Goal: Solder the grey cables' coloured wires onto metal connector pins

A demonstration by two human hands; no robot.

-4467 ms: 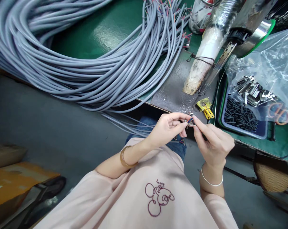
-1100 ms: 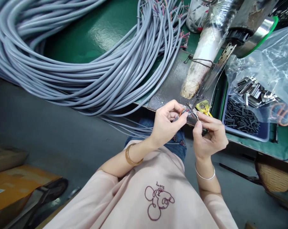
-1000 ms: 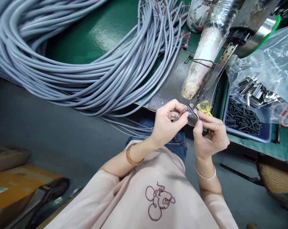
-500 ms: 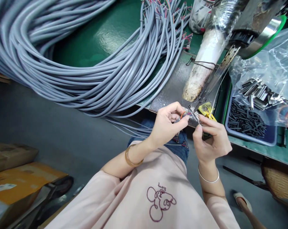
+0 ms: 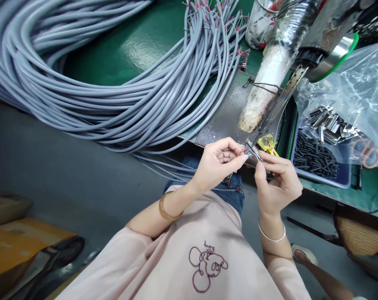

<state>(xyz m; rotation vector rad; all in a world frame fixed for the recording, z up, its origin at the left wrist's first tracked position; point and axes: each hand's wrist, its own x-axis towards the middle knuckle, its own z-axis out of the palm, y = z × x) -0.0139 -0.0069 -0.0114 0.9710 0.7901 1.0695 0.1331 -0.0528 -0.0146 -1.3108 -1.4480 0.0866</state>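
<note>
My left hand point(image 5: 218, 162) is closed, with thumb and forefinger pinching thin coloured wires point(image 5: 243, 153) at the end of a grey cable. These wires run to a small metal multi-pin connector point(image 5: 253, 151) between my hands. My right hand point(image 5: 278, 183) pinches the connector's lower right end with thumb and forefinger. Just above the connector are the tip of a dirty white wrapped tube point(image 5: 250, 121) and a narrow metal strip of the stand point(image 5: 268, 114). A yellow piece point(image 5: 267, 143) lies beyond my right fingers. Other wired connectors point(image 5: 239, 189) hang over my lap.
A large bundle of grey cables point(image 5: 114, 100) covers the left of the green bench point(image 5: 145, 50). At right, a blue tray point(image 5: 343, 181) holds black sleeves point(image 5: 314, 156), with loose connectors point(image 5: 331, 125) in a plastic bag point(image 5: 361, 83). Another person's foot point(image 5: 304, 254) shows by a stool point(image 5: 359, 233).
The connector has turned slightly and its pin row shows more clearly. A white strand near my right fingertips no longer shows there. The whole view has shifted slightly.
</note>
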